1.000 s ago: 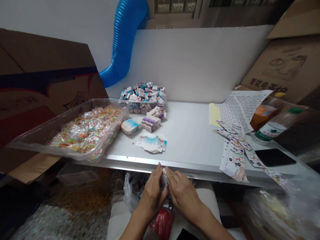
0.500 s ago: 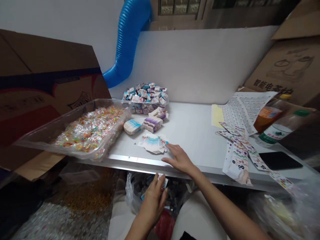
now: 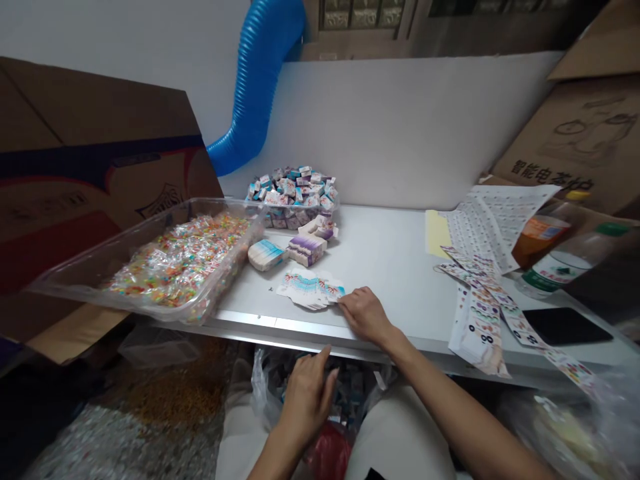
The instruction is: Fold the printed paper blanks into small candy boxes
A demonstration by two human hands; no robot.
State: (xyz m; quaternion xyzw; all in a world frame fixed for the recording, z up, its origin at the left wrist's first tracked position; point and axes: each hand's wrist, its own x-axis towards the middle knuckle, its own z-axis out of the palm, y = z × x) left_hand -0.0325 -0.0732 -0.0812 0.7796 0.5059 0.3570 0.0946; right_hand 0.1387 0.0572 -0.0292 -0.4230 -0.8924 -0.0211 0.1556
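Observation:
My right hand (image 3: 367, 312) pinches the right edge of a flat printed carton blank (image 3: 334, 291), which still overlaps a fanned stack of blue-and-white carton blanks (image 3: 305, 291) near the table's front edge. My left hand (image 3: 309, 387) hangs below that edge, over an open plastic bag (image 3: 263, 387) with several small boxes in it. Its thumb stands apart from the fingers, and nothing shows between them. Behind the fanned stack lie a blue-and-white bundle of blanks (image 3: 267, 254) and a purple-and-white bundle (image 3: 307, 249).
A clear tray (image 3: 227, 273) of small colourful packets stands at the left. Behind is a heaped container of small boxes (image 3: 295, 193). Printed strips (image 3: 480, 327), a phone (image 3: 567, 325) and a bottle (image 3: 555, 270) lie or stand at the right. A blue hose (image 3: 255, 80) hangs at the back.
My right hand has closed on a blank and pulled it slightly rightward from the fan. The small box that was in my left hand is gone from it.

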